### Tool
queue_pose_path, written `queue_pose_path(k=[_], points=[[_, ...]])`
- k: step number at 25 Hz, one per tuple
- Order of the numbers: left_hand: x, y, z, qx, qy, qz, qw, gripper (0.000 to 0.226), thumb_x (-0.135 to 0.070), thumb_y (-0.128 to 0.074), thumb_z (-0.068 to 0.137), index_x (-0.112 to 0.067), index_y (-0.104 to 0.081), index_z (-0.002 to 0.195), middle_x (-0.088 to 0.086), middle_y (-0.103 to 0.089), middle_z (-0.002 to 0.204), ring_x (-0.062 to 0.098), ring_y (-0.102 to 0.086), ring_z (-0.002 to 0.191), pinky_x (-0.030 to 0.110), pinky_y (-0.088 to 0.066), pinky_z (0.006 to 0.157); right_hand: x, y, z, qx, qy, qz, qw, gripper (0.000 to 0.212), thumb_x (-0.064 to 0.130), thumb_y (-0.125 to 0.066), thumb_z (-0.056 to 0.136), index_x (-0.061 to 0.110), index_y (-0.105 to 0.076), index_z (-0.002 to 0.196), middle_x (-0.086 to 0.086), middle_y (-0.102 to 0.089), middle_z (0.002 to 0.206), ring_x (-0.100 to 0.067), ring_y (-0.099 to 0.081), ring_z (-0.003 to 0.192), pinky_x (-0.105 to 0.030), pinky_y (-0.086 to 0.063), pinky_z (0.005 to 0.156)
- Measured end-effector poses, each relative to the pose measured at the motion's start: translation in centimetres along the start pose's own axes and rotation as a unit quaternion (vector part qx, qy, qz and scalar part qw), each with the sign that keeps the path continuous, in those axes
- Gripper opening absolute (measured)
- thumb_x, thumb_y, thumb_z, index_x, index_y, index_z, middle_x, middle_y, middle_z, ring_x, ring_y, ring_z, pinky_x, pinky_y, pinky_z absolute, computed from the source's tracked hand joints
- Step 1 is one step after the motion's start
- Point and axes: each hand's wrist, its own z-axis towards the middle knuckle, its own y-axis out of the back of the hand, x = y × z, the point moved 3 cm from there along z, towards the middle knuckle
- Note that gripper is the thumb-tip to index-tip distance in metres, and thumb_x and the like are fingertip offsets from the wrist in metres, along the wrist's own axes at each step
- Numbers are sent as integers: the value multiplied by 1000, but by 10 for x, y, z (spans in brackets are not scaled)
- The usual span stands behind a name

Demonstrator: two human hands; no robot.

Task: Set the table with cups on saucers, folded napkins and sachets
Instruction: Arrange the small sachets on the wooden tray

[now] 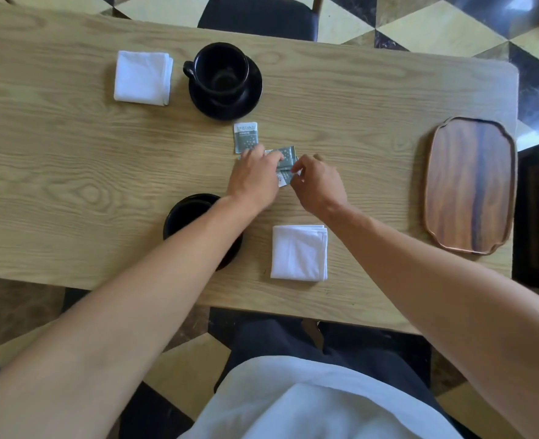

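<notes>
Wooden table [72,172]: far cup [220,69] and tray [471,185] empty; both hands [255,179] [319,185] pinch sachets [285,160].

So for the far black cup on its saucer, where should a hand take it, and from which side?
By its handle, coming from the left. The far cup stands upright on its saucer with the handle pointing left towards the folded napkin, and that gap is free. Both hands are busy with sachets, so this is only a judgement.

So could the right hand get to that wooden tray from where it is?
Probably yes. The right hand is busy pinching a sachet at the table's middle, but only bare tabletop lies between it and the wooden tray; it may need to let go first.
</notes>
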Motion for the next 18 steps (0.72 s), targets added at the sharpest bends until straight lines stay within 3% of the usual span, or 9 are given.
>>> queue_pose_path(k=[5, 8, 14, 18], points=[[5, -6, 21, 47, -3, 18, 999, 15, -14, -59, 93, -6, -66, 104, 17, -66, 108, 39, -63, 100, 44, -50, 78, 17, -1, 41, -16, 103, -83, 991, 45, 7, -56, 92, 13, -59, 136, -11, -50, 136, -32, -44, 123, -38, -43, 102], [4, -15, 17, 73, 8, 41, 996, 20, -19, -63, 92, -4, -72, 102, 24, -70, 101, 42, -66, 97, 45, -55, 78, 19, -10, 46, 26, 132, -145, 980, 43, 11, -59, 90, 10, -59, 133, -12, -50, 136, -35, -44, 122, -41, -42, 101], [0, -24, 17, 64, 45, 62, 995, 19, -12, -58, 95, -8, -69, 110, 24, -68, 102, 45, -65, 98, 43, -49, 72, 5, -11, 39, 52, 38, -86, 994, 56, 24, -68, 88, 11, -51, 139, -18, -48, 132, -38, -47, 122, -42, -43, 101], [-6, -30, 10, 26, 80, 1, 996, 24, -6, -52, 93, -14, -67, 111, 21, -68, 102, 42, -63, 96, 44, -50, 76, -7, -8, 31, 42, -18, -66, 997, 41, 28, -65, 87, 3, -58, 120, -19, -57, 122, -38, -56, 114, -40, -47, 87]])
